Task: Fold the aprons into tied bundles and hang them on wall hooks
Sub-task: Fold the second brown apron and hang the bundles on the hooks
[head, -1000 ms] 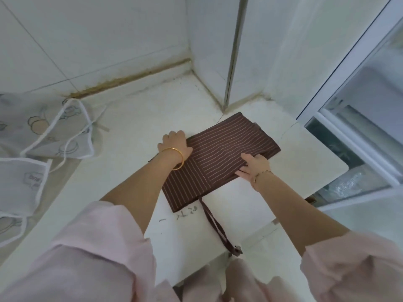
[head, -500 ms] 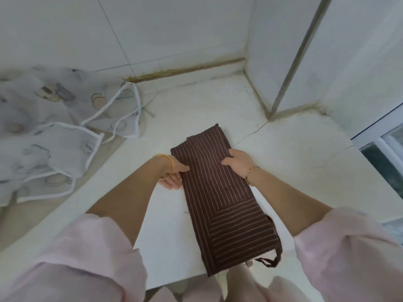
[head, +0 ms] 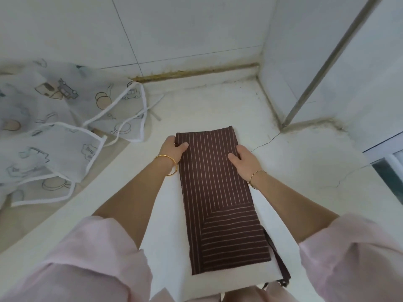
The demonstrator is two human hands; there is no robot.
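Pinching the far end of the folded brown striped apron (head: 218, 192), thumbs on top: left hand (head: 172, 149) at its 9 o'clock edge, right hand (head: 244, 159) at 3 o'clock. Laid flat as a long strip on the white surface (head: 305, 171), strap (head: 281, 264) dangling at 5 o'clock. Printed white aprons (head: 54, 131) heaped at 9 o'clock.

Surface: white counter (head: 218, 101) | centre: folded brown striped apron (head: 218, 203) is laid lengthwise | 9 o'clock: printed aprons (head: 54, 127) are heaped
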